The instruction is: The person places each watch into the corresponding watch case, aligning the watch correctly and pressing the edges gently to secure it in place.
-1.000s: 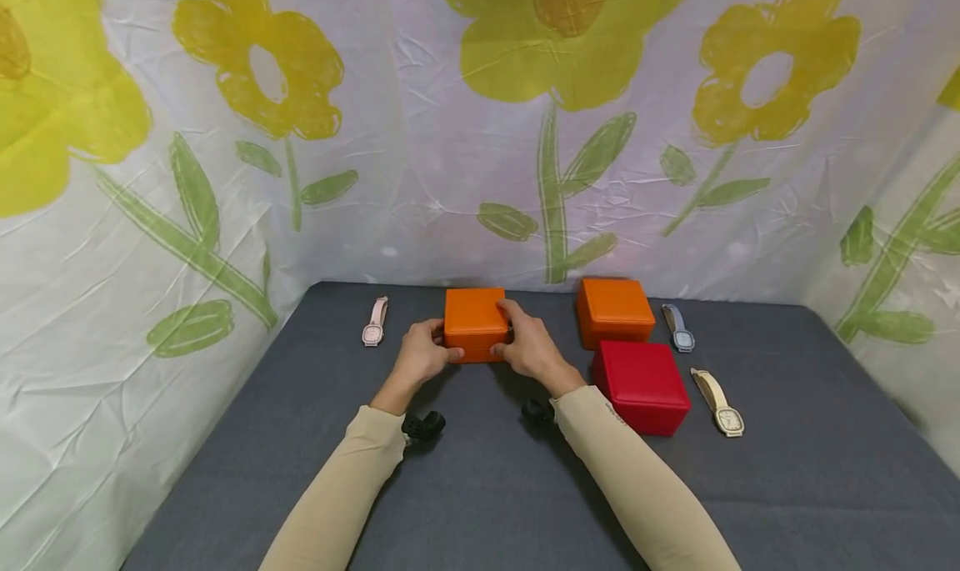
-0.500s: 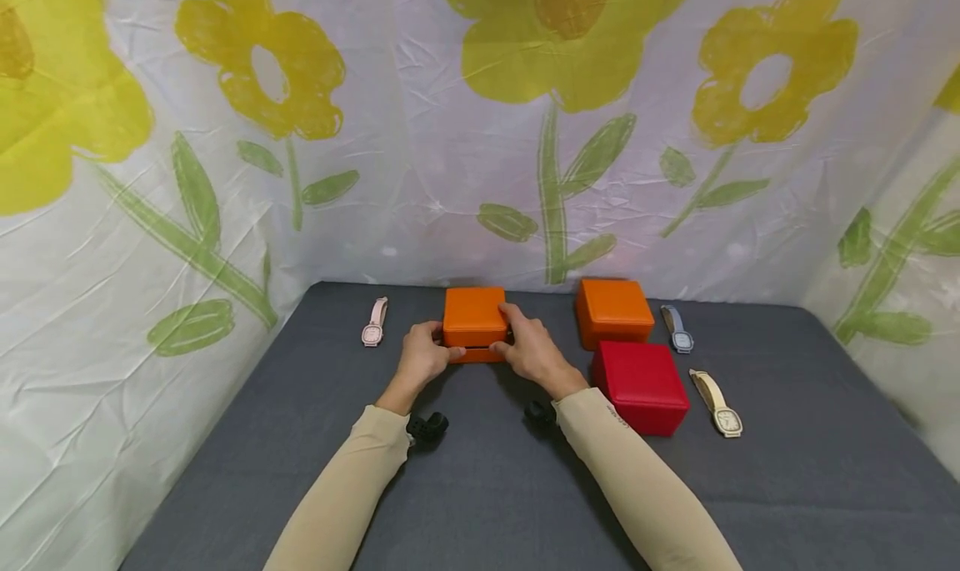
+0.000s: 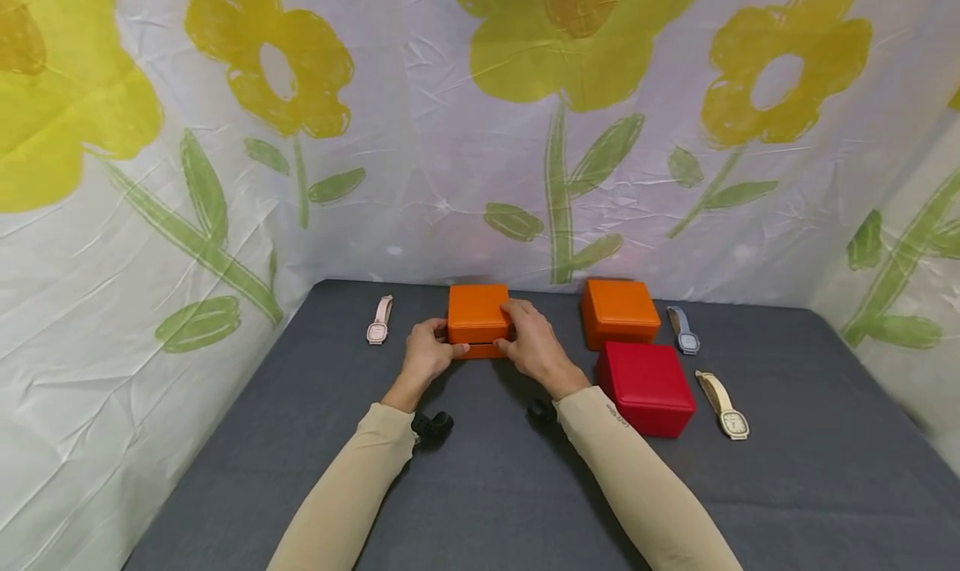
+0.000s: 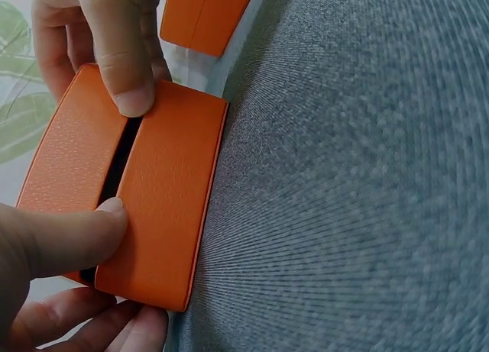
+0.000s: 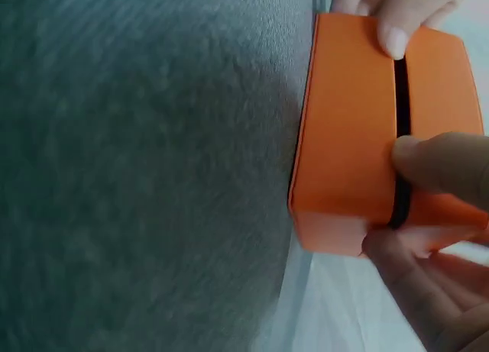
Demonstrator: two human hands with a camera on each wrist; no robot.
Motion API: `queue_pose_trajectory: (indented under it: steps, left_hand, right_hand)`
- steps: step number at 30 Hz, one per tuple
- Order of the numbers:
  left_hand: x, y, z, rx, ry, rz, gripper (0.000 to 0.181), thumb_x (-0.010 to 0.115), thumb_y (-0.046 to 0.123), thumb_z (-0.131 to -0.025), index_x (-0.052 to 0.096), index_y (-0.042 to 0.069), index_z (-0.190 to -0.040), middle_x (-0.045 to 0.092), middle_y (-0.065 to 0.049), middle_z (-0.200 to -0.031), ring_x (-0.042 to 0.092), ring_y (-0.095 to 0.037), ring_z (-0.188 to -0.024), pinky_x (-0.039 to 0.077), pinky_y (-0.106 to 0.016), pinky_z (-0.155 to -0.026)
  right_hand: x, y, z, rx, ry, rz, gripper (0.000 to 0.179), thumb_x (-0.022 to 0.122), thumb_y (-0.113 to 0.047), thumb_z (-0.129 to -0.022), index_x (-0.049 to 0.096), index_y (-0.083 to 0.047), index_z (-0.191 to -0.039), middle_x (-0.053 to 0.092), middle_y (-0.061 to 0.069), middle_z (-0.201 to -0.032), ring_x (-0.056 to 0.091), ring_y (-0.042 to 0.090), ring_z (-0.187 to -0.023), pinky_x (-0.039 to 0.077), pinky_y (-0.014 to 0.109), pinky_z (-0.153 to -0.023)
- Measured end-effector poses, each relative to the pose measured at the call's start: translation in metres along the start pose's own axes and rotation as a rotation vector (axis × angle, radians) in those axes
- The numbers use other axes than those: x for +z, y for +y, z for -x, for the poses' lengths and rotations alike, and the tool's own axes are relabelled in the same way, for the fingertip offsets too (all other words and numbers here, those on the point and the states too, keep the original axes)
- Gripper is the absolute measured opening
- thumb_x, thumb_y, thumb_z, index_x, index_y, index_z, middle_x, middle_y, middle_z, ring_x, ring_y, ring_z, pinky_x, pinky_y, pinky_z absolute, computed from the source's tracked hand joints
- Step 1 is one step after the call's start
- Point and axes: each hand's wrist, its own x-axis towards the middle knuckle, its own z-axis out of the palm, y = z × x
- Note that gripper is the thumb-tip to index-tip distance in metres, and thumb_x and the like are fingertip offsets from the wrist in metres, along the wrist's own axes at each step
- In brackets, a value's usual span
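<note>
An orange watch box (image 3: 478, 303) stands at the back middle of the table, its lid slightly raised. A dark gap between lid and base shows in both wrist views. My left hand (image 3: 424, 356) grips the box's left side, with the thumb (image 4: 114, 207) at the gap in front and the fingers round the side. On the right side my right hand (image 3: 536, 346) holds it the same way, its thumb (image 5: 435, 161) at the gap. What lies inside the box is hidden.
Right of it stand a second orange box (image 3: 619, 311) and a red box (image 3: 647, 379). A blue watch (image 3: 684, 333) and a cream watch (image 3: 726, 408) lie beyond them. A pink watch (image 3: 378, 321) lies at left. A flowered curtain (image 3: 420, 137) hangs behind.
One second ago the lid sat down on the base; it has risen a little, and a dark gap has appeared at the front. Both hands have stayed on the box.
</note>
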Motion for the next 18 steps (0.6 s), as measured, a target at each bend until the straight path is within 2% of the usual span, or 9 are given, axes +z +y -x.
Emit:
queue_pose_trajectory:
  steps: [5, 9, 13, 18]
  left_hand:
    - [-0.0020, 0.0022, -0.0001, -0.017, 0.002, 0.000, 0.058, 0.080, 0.006, -0.076, 0.055, -0.004, -0.128, 0.060, -0.020, -0.120, 0.060, -0.033, -0.109, 0.050, -0.043, -0.090]
    - [-0.0024, 0.0019, -0.0010, -0.027, -0.004, -0.002, 0.061, 0.080, 0.007, -0.077, 0.053, -0.004, -0.130, 0.059, -0.021, -0.123, 0.059, -0.033, -0.111, 0.049, -0.043, -0.091]
    - [-0.0009, 0.0006, -0.0023, -0.043, -0.002, 0.040, 0.060, 0.079, 0.004, -0.076, 0.053, -0.003, -0.129, 0.059, -0.020, -0.122, 0.059, -0.033, -0.111, 0.049, -0.043, -0.092]
    - [0.0016, -0.0014, -0.0038, -0.045, 0.009, 0.082, 0.059, 0.079, 0.002, -0.076, 0.053, -0.001, -0.129, 0.060, -0.019, -0.121, 0.060, -0.032, -0.110, 0.050, -0.042, -0.090]
  right_hand:
    - [-0.0012, 0.0038, 0.0002, -0.173, 0.039, 0.046, 0.042, 0.073, -0.014, -0.085, 0.056, -0.011, -0.124, 0.046, 0.009, -0.135, 0.058, 0.025, -0.106, 0.052, 0.038, -0.085]
    - [-0.0021, 0.0059, -0.0012, -0.261, 0.057, 0.103, 0.038, 0.074, -0.014, -0.085, 0.056, -0.012, -0.118, 0.052, 0.008, -0.126, 0.061, 0.023, -0.095, 0.052, 0.037, -0.082]
    - [-0.0029, 0.0076, -0.0047, -0.306, 0.067, 0.108, 0.034, 0.074, -0.012, -0.083, 0.056, -0.011, -0.112, 0.057, 0.007, -0.118, 0.061, 0.021, -0.087, 0.054, 0.033, -0.076]
    - [-0.0060, 0.0098, -0.0097, -0.314, 0.051, 0.093, 0.032, 0.075, -0.014, -0.083, 0.053, -0.014, -0.106, 0.061, 0.002, -0.101, 0.059, 0.016, -0.076, 0.052, 0.029, -0.068]
